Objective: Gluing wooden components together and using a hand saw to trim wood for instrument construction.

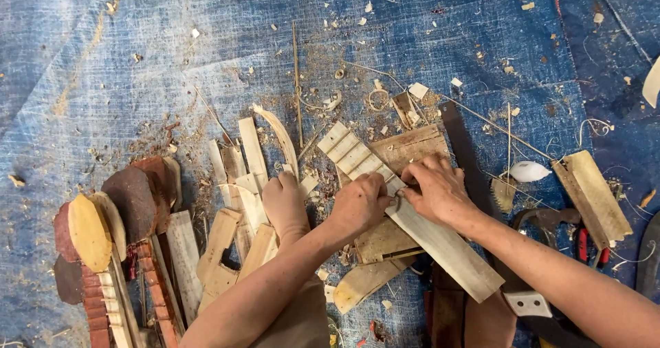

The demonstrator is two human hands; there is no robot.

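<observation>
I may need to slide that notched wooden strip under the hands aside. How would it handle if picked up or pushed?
The notched wooden strip looks flat and long, so it would probably slide, not roll. It seems thin and pale, likely light yet stiff. The cuts across its upper end could be weak spots, so lifting by that end might snap it. Both the left hand and right hand press on it.

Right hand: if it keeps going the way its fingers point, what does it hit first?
The right hand points left along the notched strip; it would likely meet the left hand first, already almost touching it.
</observation>
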